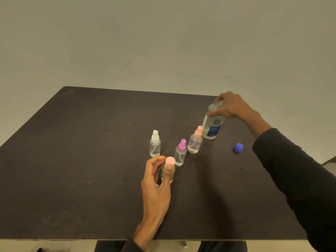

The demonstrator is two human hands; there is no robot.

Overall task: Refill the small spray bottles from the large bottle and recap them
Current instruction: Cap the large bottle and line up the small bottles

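Dark brown surface [91, 160] fills the view against a pale wall. Black sleeves cover both arms. Right hand [231, 106] reaches far right, fingers curled around the upper part of the big bottle [212, 124], which stands upright, clear with a blue label. Left hand [156, 184] grips the nearest spray bottle [169, 170], pink-capped, thumb up its front, fingers behind. Three more small bottles stand between: peach-capped [195, 142] just beside the big bottle, purple-capped [180, 153], white-capped [155, 144]. Blue cap [238, 147] lies apart on the right.
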